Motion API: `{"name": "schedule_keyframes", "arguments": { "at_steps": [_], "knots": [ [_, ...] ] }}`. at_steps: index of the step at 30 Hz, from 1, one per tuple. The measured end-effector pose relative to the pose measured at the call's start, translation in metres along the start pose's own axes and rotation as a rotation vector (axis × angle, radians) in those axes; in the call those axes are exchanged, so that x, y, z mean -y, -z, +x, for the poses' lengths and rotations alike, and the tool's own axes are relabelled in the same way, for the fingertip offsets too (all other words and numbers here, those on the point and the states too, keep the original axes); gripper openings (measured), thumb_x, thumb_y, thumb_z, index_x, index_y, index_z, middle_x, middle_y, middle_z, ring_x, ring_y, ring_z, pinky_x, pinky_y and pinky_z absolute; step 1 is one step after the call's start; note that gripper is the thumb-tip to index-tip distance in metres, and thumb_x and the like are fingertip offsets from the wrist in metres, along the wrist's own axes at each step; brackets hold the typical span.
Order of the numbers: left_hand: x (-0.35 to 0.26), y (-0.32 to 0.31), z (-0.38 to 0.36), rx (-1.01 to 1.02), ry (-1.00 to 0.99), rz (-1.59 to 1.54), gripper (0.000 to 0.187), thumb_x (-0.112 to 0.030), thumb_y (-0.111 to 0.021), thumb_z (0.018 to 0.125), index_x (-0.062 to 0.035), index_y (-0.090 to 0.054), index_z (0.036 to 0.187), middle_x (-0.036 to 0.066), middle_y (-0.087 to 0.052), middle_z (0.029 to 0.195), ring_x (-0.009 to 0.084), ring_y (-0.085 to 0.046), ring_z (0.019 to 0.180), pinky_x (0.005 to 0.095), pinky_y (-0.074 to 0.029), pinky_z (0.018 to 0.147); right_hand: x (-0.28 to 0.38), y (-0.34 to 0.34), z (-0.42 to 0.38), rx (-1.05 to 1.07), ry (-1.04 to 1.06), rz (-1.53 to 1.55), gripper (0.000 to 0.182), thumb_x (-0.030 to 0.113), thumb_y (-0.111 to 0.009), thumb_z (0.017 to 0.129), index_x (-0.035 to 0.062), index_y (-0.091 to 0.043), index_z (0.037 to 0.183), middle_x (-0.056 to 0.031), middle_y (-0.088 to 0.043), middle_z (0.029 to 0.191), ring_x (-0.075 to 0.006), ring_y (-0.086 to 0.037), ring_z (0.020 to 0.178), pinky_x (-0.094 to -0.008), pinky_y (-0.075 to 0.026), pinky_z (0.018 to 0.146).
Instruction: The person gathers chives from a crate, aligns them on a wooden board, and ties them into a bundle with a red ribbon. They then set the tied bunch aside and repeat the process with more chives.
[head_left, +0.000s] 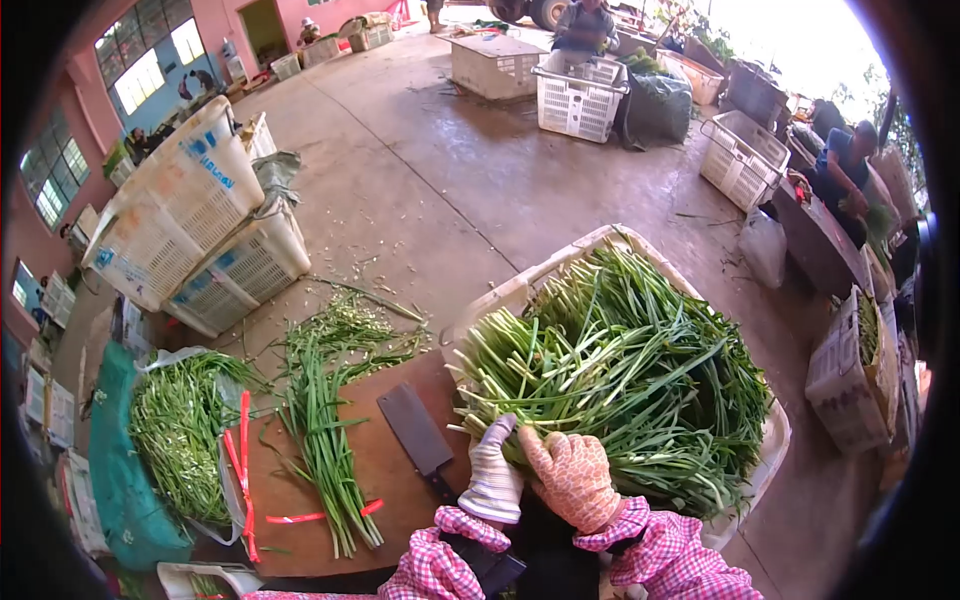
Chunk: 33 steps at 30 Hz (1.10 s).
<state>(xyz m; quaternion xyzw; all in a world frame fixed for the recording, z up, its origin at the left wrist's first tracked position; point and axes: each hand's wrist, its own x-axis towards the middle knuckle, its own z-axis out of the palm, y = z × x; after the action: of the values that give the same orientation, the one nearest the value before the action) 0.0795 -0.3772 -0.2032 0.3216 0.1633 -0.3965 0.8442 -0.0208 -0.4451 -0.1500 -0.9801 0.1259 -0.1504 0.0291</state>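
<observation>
A white crate point(772, 440) in front of me is heaped with garlic chives point(640, 360), pale stalk ends toward me. At the heap's near edge, my left hand point(493, 475), in a striped glove, is closed at the stalk ends. Beside it, my right hand point(575, 480), in an orange patterned glove, has its fingers curled on the stalks. The fingertips of both are partly hidden. Left of my hands, a cleaver point(416, 430) lies on a brown board point(390, 500). A bunch of chives point(328, 440) rests across the board, over a red tie point(300, 518).
A bag of cut trimmings point(190, 430) stands at the left, with red ties point(243, 480) over its edge. Stacked white crates point(190, 215) rise behind it. Loose scraps point(350, 330) litter the floor. Other people sit at the back and at the right point(845, 175) among crates.
</observation>
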Motion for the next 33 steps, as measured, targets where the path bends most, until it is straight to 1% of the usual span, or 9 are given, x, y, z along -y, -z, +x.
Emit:
{"name": "schedule_keyframes", "arguments": {
  "at_steps": [3,6,10,14,18,19,23,29,33],
  "knots": [
    [0.007,0.012,0.014,0.060,-0.011,0.032,0.033,-0.019,-0.056,0.087,-0.0025,-0.057,0.116,0.012,-0.063,0.108,0.0265,-0.061,0.098,0.0414,-0.049,0.093,-0.009,0.037,0.001,0.281,0.095,0.137,0.073,0.030,-0.075,0.067,0.0136,-0.047,0.132,-0.0146,-0.056,0.104,-0.0313,-0.058,0.093,-0.0437,-0.047,0.078],
    [0.008,0.019,0.014,0.066,0.028,0.015,0.034,-0.020,-0.055,0.088,-0.0025,-0.058,0.117,0.013,-0.064,0.109,0.0276,-0.062,0.099,0.0424,-0.049,0.094,-0.043,0.097,0.011,0.346,0.135,0.458,0.071,0.021,-0.075,0.062,0.0144,-0.050,0.128,-0.0175,-0.053,0.122,-0.0318,-0.060,0.103,-0.0421,-0.049,0.088],
    [0.009,0.022,0.014,0.017,0.059,-0.034,0.032,-0.020,-0.055,0.088,-0.0020,-0.059,0.114,0.012,-0.065,0.107,0.0273,-0.063,0.098,0.0438,-0.050,0.092,-0.091,0.131,0.043,0.122,0.085,0.041,0.078,0.017,-0.075,0.065,0.0117,-0.044,0.136,-0.0193,-0.045,0.135,-0.0357,-0.045,0.125,-0.0478,-0.037,0.105],
    [0.013,0.032,0.023,-0.033,0.059,-0.052,0.031,-0.017,-0.055,0.087,-0.0009,-0.059,0.113,0.013,-0.065,0.107,0.0280,-0.063,0.097,0.0450,-0.051,0.090,-0.147,0.062,0.076,0.456,0.113,-0.281,0.090,0.019,-0.072,0.068,0.0120,-0.029,0.146,-0.0186,-0.036,0.145,-0.0338,-0.031,0.137,-0.0512,-0.024,0.112],
    [0.012,0.024,0.014,-0.034,-0.015,-0.050,0.033,-0.016,-0.057,0.085,-0.0007,-0.059,0.114,0.013,-0.065,0.107,0.0276,-0.063,0.097,0.0439,-0.052,0.090,-0.156,0.022,0.097,0.407,0.129,0.087,0.092,0.020,-0.077,0.065,0.0086,-0.031,0.144,-0.0209,-0.045,0.137,-0.0370,-0.040,0.129,-0.0459,-0.030,0.109],
    [0.012,0.028,0.017,-0.004,-0.051,-0.025,0.033,-0.015,-0.058,0.085,-0.0012,-0.058,0.115,0.013,-0.065,0.107,0.0274,-0.064,0.097,0.0436,-0.052,0.090,-0.155,0.021,0.101,0.498,0.079,0.185,0.078,0.020,-0.076,0.065,0.0071,-0.044,0.136,-0.0177,-0.057,0.124,-0.0355,-0.051,0.115,-0.0425,-0.039,0.101],
    [0.007,0.020,0.004,-0.018,-0.065,-0.041,0.034,-0.013,-0.057,0.085,-0.0016,-0.057,0.117,0.012,-0.065,0.107,0.0261,-0.064,0.096,0.0423,-0.053,0.088,-0.153,0.023,0.090,0.340,0.064,0.201,0.044,0.023,-0.076,0.067,0.0083,-0.066,0.106,-0.0112,-0.066,0.096,-0.0315,-0.058,0.099,-0.0408,-0.045,0.090],
    [0.013,0.019,0.005,0.023,-0.168,-0.044,0.032,-0.009,-0.055,0.085,-0.0022,-0.057,0.116,0.009,-0.065,0.103,0.0229,-0.064,0.093,0.0390,-0.054,0.086,-0.134,0.070,0.032,-0.032,0.099,0.191,0.045,0.013,-0.076,0.059,0.0108,-0.062,0.102,-0.0076,-0.061,0.086,-0.0291,-0.060,0.090,-0.0463,-0.038,0.106],
    [0.019,0.039,0.013,0.068,-0.156,-0.079,0.029,-0.006,-0.056,0.085,-0.0040,-0.057,0.114,0.008,-0.064,0.101,0.0212,-0.065,0.090,0.0370,-0.055,0.083,-0.072,0.112,0.007,-0.023,0.011,0.052,0.047,0.016,-0.077,0.058,0.0113,-0.061,0.102,-0.0075,-0.058,0.080,-0.0297,-0.060,0.075,-0.0434,-0.048,0.070]
  ]
}}
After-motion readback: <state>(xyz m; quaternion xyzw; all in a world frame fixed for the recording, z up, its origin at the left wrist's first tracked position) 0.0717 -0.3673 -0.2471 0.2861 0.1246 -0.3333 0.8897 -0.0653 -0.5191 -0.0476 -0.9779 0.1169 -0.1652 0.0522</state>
